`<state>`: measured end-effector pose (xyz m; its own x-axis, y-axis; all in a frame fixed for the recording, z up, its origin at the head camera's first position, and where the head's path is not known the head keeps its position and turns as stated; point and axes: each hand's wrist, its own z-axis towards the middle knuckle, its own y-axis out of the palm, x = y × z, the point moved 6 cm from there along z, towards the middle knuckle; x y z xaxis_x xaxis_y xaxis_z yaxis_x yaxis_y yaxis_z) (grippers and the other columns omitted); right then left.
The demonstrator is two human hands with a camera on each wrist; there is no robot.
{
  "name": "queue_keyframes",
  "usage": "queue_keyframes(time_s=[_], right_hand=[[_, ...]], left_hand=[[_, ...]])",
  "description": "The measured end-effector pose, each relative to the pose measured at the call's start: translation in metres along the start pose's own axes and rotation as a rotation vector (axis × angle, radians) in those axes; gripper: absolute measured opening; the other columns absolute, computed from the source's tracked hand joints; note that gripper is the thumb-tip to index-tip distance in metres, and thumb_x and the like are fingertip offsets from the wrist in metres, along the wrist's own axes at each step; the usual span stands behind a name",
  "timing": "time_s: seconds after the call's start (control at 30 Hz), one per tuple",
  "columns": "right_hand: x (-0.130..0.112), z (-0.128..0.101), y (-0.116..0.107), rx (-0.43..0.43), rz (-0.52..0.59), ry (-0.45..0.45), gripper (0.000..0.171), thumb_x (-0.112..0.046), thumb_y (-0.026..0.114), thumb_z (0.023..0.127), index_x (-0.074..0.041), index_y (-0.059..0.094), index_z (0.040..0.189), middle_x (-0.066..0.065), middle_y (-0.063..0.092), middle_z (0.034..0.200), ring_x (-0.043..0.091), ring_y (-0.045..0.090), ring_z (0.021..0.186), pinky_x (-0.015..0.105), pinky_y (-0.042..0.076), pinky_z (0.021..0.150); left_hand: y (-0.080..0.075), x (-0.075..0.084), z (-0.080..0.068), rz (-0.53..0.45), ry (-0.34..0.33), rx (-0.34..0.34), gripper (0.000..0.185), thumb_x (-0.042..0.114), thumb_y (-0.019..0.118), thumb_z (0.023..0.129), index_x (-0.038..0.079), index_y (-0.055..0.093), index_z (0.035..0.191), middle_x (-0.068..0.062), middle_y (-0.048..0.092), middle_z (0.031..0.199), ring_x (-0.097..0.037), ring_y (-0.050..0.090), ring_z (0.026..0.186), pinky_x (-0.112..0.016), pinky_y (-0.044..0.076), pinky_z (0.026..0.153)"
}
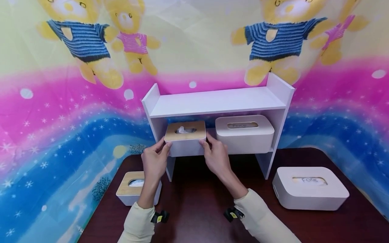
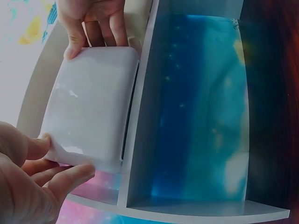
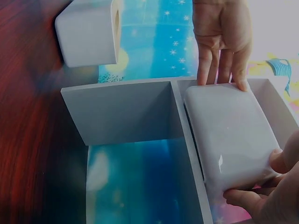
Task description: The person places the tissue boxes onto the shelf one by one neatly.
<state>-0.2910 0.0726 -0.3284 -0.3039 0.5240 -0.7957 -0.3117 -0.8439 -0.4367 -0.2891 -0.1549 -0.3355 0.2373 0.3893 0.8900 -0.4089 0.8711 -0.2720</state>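
Fingers (image 1: 165,145) hide tissue box (image 1: 185,135) ends; grip probably both-sided.

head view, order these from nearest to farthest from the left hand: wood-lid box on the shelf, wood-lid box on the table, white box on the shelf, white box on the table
1. Wood-lid box on the shelf: gripped by the left hand.
2. Wood-lid box on the table: just below, left.
3. White box on the shelf: right, beyond the right hand.
4. White box on the table: far right.
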Motion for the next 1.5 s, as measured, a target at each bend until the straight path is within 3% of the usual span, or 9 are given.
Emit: queue_keyframes(time_s=[0.07, 0.17, 0.33, 0.53, 0.8, 0.93, 1.03, 1.2, 1.5], right_hand=[[0.0, 0.002, 0.002, 0.002, -0.01, 0.003, 0.051, -0.032, 0.065, 0.108, -0.01, 0.059, 0.154, 0.015, 0.068, 0.069, 0.025, 0.061, 0.066, 0.05, 0.06, 0.096], [0.001, 0.004, 0.004, 0.014, -0.02, 0.015, 0.05, -0.033, 0.064, 0.109, -0.011, 0.06, 0.153, 0.02, 0.08, 0.1, 0.034, 0.075, 0.093, 0.052, 0.059, 0.1], [0.002, 0.008, 0.004, 0.025, -0.025, 0.032, 0.048, -0.034, 0.064, 0.109, -0.013, 0.062, 0.153, 0.015, 0.071, 0.14, 0.033, 0.068, 0.13, 0.053, 0.056, 0.11], [0.001, 0.009, 0.004, 0.023, -0.026, 0.019, 0.048, -0.032, 0.063, 0.11, -0.011, 0.061, 0.153, 0.017, 0.071, 0.139, 0.035, 0.068, 0.131, 0.055, 0.055, 0.11], [0.006, 0.002, 0.004, -0.033, 0.009, 0.031, 0.061, -0.031, 0.065, 0.109, -0.002, 0.049, 0.16, 0.023, 0.074, 0.097, 0.031, 0.07, 0.104, 0.05, 0.056, 0.104], [0.009, -0.013, 0.005, -0.063, 0.058, -0.016, 0.072, -0.029, 0.069, 0.107, 0.003, 0.039, 0.164, 0.029, 0.072, 0.13, 0.032, 0.073, 0.118, 0.047, 0.057, 0.108], [0.01, -0.028, 0.005, -0.082, 0.118, -0.037, 0.074, -0.027, 0.07, 0.106, 0.002, 0.036, 0.165, 0.023, 0.046, 0.165, 0.033, 0.057, 0.145, 0.046, 0.052, 0.117], [0.013, -0.055, 0.008, -0.105, 0.187, -0.034, 0.075, -0.025, 0.07, 0.107, 0.0, 0.034, 0.166, 0.018, 0.037, 0.172, 0.031, 0.045, 0.155, 0.046, 0.048, 0.119], [0.022, -0.088, 0.027, -0.172, 0.138, -0.04, 0.075, -0.031, 0.07, 0.106, -0.002, 0.036, 0.167, 0.018, 0.04, 0.171, 0.035, 0.051, 0.151, 0.052, 0.049, 0.119]], left_hand=[[0.001, 0.0, 0.002, 0.013, 0.001, 0.008, 0.042, 0.027, 0.076, 0.102, 0.017, 0.07, 0.143, -0.016, 0.074, 0.134, -0.025, 0.08, 0.109, -0.04, 0.066, 0.087], [0.002, 0.0, 0.005, 0.023, -0.004, 0.019, 0.042, 0.028, 0.076, 0.102, 0.018, 0.07, 0.142, -0.016, 0.075, 0.132, -0.025, 0.081, 0.106, -0.042, 0.066, 0.086], [0.004, 0.0, 0.007, 0.024, 0.019, 0.03, 0.042, 0.027, 0.076, 0.102, 0.017, 0.071, 0.142, -0.016, 0.076, 0.131, -0.025, 0.081, 0.105, -0.042, 0.066, 0.085], [0.006, 0.002, 0.009, 0.002, 0.032, 0.025, 0.043, 0.027, 0.076, 0.102, 0.013, 0.07, 0.142, -0.017, 0.074, 0.135, -0.026, 0.077, 0.115, -0.035, 0.064, 0.086], [0.009, -0.004, 0.006, 0.003, -0.018, -0.062, 0.053, 0.03, 0.074, 0.104, 0.012, 0.062, 0.152, -0.018, 0.066, 0.148, -0.03, 0.07, 0.131, -0.043, 0.06, 0.102], [0.002, -0.009, -0.003, 0.025, -0.029, -0.11, 0.06, 0.035, 0.074, 0.104, 0.014, 0.057, 0.157, -0.015, 0.064, 0.152, -0.03, 0.067, 0.135, -0.045, 0.058, 0.106], [-0.005, -0.01, -0.012, 0.027, -0.012, -0.149, 0.061, 0.035, 0.073, 0.105, 0.015, 0.054, 0.159, -0.014, 0.061, 0.155, -0.029, 0.065, 0.138, -0.046, 0.056, 0.108], [-0.017, -0.014, -0.025, 0.046, -0.006, -0.199, 0.061, 0.033, 0.072, 0.106, 0.017, 0.052, 0.16, -0.01, 0.06, 0.157, -0.026, 0.063, 0.141, -0.043, 0.056, 0.108], [-0.046, -0.033, -0.043, 0.107, -0.072, -0.242, 0.064, 0.036, 0.072, 0.105, 0.017, 0.048, 0.163, -0.007, 0.056, 0.162, -0.023, 0.059, 0.146, -0.037, 0.053, 0.111]])
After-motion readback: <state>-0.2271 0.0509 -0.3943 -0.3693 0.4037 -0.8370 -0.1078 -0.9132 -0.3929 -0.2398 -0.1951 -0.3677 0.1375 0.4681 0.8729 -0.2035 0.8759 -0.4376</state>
